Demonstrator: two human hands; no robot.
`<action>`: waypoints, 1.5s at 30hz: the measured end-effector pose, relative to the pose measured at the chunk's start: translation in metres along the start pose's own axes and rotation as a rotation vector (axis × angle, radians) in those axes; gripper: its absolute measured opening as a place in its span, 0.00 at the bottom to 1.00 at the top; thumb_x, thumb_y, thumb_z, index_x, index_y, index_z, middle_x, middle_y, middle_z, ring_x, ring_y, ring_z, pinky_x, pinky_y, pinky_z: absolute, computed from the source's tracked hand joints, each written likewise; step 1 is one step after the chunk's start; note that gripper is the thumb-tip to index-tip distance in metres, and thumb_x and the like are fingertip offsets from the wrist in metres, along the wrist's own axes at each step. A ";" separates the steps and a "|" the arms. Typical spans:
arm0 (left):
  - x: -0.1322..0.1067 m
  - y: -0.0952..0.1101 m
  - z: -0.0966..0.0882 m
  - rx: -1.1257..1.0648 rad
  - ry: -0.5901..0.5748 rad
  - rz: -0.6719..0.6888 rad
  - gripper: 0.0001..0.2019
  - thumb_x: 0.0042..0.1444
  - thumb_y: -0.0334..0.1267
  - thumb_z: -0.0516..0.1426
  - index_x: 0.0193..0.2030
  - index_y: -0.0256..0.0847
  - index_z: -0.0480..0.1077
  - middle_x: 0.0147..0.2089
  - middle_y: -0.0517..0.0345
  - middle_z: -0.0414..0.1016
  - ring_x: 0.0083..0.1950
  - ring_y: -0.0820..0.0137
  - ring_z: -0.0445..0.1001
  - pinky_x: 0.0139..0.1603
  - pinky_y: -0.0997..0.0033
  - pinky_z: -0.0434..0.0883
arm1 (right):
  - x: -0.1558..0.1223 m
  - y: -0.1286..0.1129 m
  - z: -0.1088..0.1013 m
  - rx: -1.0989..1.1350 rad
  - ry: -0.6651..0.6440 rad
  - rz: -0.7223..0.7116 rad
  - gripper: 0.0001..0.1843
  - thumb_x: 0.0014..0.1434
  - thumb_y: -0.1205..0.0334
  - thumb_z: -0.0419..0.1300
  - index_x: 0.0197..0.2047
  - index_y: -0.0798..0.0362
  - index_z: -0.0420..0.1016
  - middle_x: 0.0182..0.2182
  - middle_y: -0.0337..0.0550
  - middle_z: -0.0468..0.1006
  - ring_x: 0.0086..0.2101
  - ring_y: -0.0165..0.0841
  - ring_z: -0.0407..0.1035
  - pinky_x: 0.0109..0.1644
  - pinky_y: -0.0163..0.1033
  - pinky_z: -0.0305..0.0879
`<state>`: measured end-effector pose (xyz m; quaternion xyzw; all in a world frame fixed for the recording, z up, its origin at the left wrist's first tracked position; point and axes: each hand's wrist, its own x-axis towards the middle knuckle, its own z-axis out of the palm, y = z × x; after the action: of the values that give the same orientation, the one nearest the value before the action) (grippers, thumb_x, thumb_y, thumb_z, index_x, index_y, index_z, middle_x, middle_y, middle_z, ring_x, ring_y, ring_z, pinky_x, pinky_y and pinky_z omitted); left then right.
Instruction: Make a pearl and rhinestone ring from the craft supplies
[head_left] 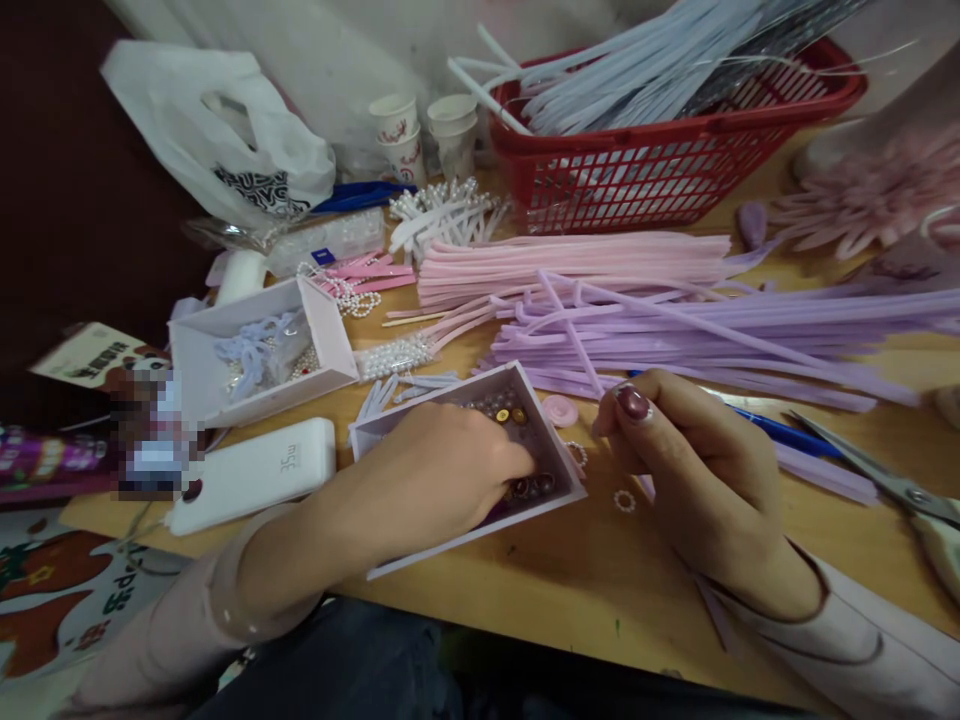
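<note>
My left hand (442, 465) reaches into a shallow white cardboard box (570, 478) of dark and gold beads (510, 412); its fingertips are curled down among the beads and hidden. My right hand (690, 470) rests on the wooden table just right of the box, fingers curled in a pinch; what it holds is hidden. A small pearl ring (624, 500) lies between the hands, and a pink disc (559, 410) lies by the box's far corner.
Purple pipe cleaners (712, 335) and pink ones (570, 262) lie behind the hands. A red basket (660, 165) of white stems stands at the back. Scissors (900, 490) lie right, a white power bank (255, 470) and a second white box (330, 345) left.
</note>
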<state>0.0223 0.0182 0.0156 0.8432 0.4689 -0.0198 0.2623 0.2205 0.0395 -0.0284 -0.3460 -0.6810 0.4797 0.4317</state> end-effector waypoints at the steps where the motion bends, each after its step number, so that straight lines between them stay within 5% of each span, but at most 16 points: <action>1: -0.002 -0.001 -0.001 0.003 -0.024 0.008 0.13 0.60 0.28 0.54 0.38 0.46 0.80 0.38 0.56 0.82 0.38 0.65 0.79 0.38 0.70 0.69 | 0.000 0.000 0.000 0.006 -0.001 -0.003 0.14 0.70 0.59 0.51 0.32 0.49 0.70 0.20 0.35 0.61 0.21 0.28 0.55 0.23 0.37 0.50; 5: -0.006 -0.002 -0.006 0.071 -0.092 -0.021 0.13 0.60 0.28 0.53 0.34 0.44 0.78 0.36 0.57 0.82 0.38 0.65 0.78 0.37 0.69 0.68 | 0.000 -0.001 0.000 -0.012 -0.008 0.001 0.14 0.70 0.60 0.51 0.32 0.49 0.71 0.21 0.34 0.63 0.21 0.27 0.56 0.24 0.36 0.51; 11: -0.004 -0.005 -0.008 0.126 0.026 -0.055 0.11 0.61 0.29 0.52 0.33 0.42 0.75 0.33 0.58 0.80 0.33 0.66 0.76 0.31 0.68 0.62 | 0.000 -0.001 0.000 -0.062 0.012 0.008 0.15 0.69 0.58 0.52 0.31 0.49 0.70 0.20 0.35 0.60 0.20 0.28 0.54 0.23 0.38 0.48; 24: 0.004 -0.014 0.006 0.042 0.020 -0.044 0.09 0.63 0.30 0.52 0.36 0.42 0.73 0.35 0.56 0.80 0.35 0.63 0.77 0.31 0.67 0.63 | 0.002 -0.001 -0.003 -0.081 -0.041 0.021 0.16 0.70 0.63 0.48 0.30 0.47 0.69 0.23 0.37 0.66 0.25 0.31 0.63 0.31 0.40 0.59; 32: 0.017 -0.003 0.004 0.055 -0.152 -0.003 0.11 0.58 0.24 0.54 0.38 0.40 0.76 0.39 0.51 0.81 0.38 0.60 0.78 0.36 0.65 0.69 | 0.000 -0.003 -0.001 -0.066 -0.040 0.045 0.15 0.70 0.62 0.49 0.31 0.47 0.69 0.26 0.37 0.68 0.27 0.30 0.62 0.33 0.38 0.60; 41: 0.013 -0.005 0.007 0.096 -0.089 -0.048 0.09 0.64 0.32 0.50 0.42 0.40 0.71 0.37 0.53 0.80 0.33 0.62 0.78 0.33 0.66 0.69 | -0.001 -0.003 0.001 -0.049 -0.010 0.012 0.15 0.70 0.62 0.50 0.30 0.49 0.69 0.23 0.35 0.66 0.25 0.27 0.61 0.29 0.36 0.58; 45: 0.005 -0.001 0.000 -0.042 0.087 -0.185 0.08 0.66 0.37 0.46 0.44 0.41 0.64 0.32 0.58 0.76 0.30 0.63 0.75 0.29 0.67 0.65 | 0.000 -0.002 0.002 -0.044 0.003 0.019 0.16 0.70 0.62 0.51 0.30 0.51 0.68 0.23 0.33 0.66 0.24 0.25 0.60 0.30 0.34 0.58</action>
<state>0.0239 0.0228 0.0138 0.7906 0.5562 0.0024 0.2562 0.2188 0.0383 -0.0267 -0.3625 -0.6874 0.4683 0.4205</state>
